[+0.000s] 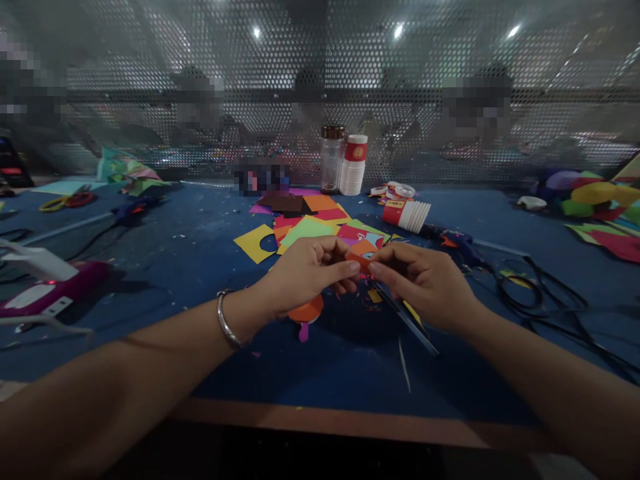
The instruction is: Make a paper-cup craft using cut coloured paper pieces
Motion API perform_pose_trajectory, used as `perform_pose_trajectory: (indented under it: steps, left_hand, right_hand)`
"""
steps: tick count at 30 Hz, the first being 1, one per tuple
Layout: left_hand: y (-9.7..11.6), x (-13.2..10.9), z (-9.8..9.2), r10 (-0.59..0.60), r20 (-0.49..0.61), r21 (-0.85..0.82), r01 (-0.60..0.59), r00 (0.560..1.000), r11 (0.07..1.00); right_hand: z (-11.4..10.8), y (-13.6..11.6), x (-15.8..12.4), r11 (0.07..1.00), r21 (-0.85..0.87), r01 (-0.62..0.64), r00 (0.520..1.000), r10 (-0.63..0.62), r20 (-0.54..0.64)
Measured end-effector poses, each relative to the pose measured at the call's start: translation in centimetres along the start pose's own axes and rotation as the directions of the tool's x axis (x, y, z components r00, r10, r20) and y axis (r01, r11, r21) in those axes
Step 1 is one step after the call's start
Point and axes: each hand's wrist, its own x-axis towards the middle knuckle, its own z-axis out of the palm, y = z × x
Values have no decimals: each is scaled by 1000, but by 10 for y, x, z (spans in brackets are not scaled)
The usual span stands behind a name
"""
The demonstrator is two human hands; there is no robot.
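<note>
Between my two hands is a small piece of orange paper [361, 257], pinched by thumbs and fingers at both ends. My left hand [315, 270], with a silver bangle on its wrist, grips the paper's left side. On the right side, my right hand [425, 280] grips it with curled fingers. Below my left hand lies an orange paper shape [306, 311] with a small purple tab [303, 332] sticking out at its lower edge. Partly under my right hand, a thin clear stick [413, 327] rests on the table.
Coloured paper sheets [310, 230] are piled beyond my hands. Behind them stand a glass bottle [331, 160] and stacked paper cups [354, 167]; more cups [406, 216] lie sideways. A glue gun [460, 245] with black cable lies right, another glue gun [133, 210] left, near a purple power strip [60, 290].
</note>
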Motion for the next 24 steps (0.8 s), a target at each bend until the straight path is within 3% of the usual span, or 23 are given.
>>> perform_pose_trajectory:
  steps: [10, 14, 18, 24]
  left_hand:
    - [1, 0, -1, -21, -68, -111, 14, 997, 994]
    - [3, 2, -3, -49, -132, -224, 18, 990, 974]
    - [5, 4, -9, -95, -176, -297, 39, 980, 954]
    - [7, 6, -16, -89, -222, -378, -2, 971, 926]
  right_hand:
    - [-4, -2, 2, 997, -26, -68, 998, 68, -1]
    - [-10, 4, 4, 979, -193, -60, 993, 78, 90]
    - [-21, 7, 6, 919, -378, -110, 957, 200, 208]
    - [-54, 20, 9, 845, -501, -189, 956, 275, 103]
